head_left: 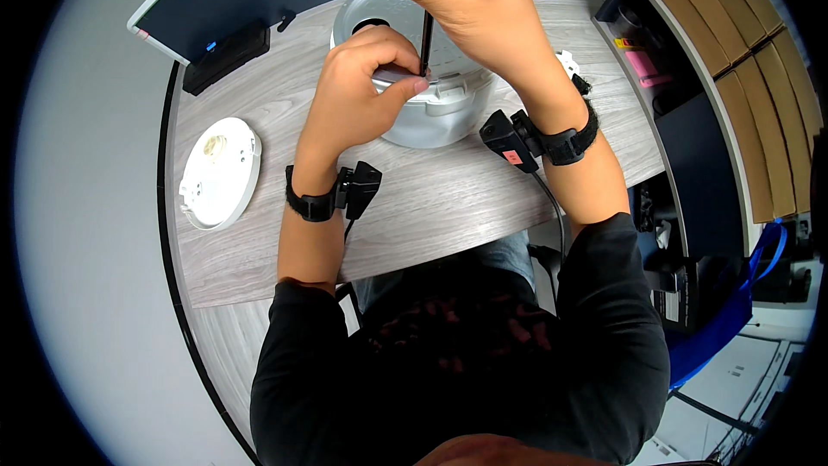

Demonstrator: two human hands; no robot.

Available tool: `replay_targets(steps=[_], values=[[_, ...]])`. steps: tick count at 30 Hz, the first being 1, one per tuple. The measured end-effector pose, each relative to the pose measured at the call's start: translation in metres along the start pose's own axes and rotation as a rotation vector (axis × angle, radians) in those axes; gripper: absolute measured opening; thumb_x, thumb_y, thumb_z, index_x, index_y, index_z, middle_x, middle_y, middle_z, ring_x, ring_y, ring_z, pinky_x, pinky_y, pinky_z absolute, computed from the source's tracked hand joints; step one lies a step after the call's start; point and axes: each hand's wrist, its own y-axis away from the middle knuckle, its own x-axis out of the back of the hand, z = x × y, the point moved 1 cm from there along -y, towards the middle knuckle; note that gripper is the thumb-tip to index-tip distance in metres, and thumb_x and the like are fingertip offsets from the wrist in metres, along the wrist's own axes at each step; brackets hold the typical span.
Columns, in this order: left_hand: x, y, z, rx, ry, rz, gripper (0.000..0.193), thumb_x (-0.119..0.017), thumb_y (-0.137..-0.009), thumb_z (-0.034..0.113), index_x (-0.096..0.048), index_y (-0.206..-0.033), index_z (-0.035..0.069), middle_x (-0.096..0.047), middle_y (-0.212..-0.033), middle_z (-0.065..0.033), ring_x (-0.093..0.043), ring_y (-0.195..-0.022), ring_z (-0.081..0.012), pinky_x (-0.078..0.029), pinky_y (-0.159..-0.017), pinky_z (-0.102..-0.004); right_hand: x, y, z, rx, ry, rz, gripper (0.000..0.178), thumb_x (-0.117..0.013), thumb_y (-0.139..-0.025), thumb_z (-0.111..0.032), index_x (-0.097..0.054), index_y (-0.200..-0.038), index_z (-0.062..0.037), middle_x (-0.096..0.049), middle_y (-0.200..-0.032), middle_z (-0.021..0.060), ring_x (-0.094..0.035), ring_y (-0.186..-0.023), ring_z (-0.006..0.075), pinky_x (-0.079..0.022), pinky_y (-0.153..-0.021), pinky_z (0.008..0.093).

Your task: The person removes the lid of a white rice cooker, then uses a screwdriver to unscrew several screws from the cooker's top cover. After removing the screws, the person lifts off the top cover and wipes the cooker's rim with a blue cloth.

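Note:
A white, round, pot-shaped appliance [438,125] stands at the far side of the desk, its top facing me. In my right hand [500,22] is a screwdriver [427,41], held nearly upright with its dark shaft pointing down at the appliance's near rim. Part of its white and blue handle shows at the top edge of the view. My left hand [349,95] is closed in a pinch at the rim, thumb and fingertips right beside the screwdriver's tip. A greyish strip [392,75] shows between those fingers; whether it is loose or part of the appliance I cannot tell.
A white round cover [226,181] lies on the left of the wood-grain desk [414,198]. Behind it are a monitor [259,0] and a black box [226,59]. A small white part [567,62] lies beyond my right wrist. Shelves with cardboard boxes [755,112] border the right side.

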Motion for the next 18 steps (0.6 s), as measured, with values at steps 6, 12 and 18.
replay_targets(steps=[6,12,18], values=[[-0.002,-0.002,0.0,0.009,0.015,0.017,0.013,-0.08,-0.074,0.0,-0.069,-0.08,0.001,-0.069,-0.084,-0.0087,-0.066,-0.078,-0.0239,-0.053,-0.071,-0.0339,-0.009,-0.001,0.016,0.191,-0.392,0.068,0.038,-0.079,-0.091,-0.012,-0.057,-0.12,-0.0006,-0.066,-0.093,0.0009,-0.061,-0.08,0.006,-0.051,-0.071,0.0203],[-0.002,0.0,-0.001,0.11,0.105,0.068,0.014,-0.083,-0.075,0.003,-0.069,-0.079,0.001,-0.069,-0.083,-0.0064,-0.065,-0.076,-0.018,-0.051,-0.069,-0.0305,-0.001,-0.006,0.008,0.126,-0.183,0.086,0.026,-0.075,-0.094,-0.011,-0.062,-0.114,-0.0005,-0.066,-0.089,-0.0009,-0.058,-0.074,0.002,-0.048,-0.065,0.0179],[-0.002,-0.002,0.001,0.05,0.047,0.135,0.013,-0.084,-0.076,0.006,-0.071,-0.08,0.002,-0.069,-0.082,-0.0051,-0.063,-0.074,-0.0155,-0.048,-0.066,-0.0276,0.013,-0.009,0.012,0.202,-0.29,0.14,0.018,-0.074,-0.095,-0.012,-0.066,-0.108,-0.0025,-0.065,-0.085,-0.002,-0.057,-0.07,0.0014,-0.046,-0.06,0.0179]])
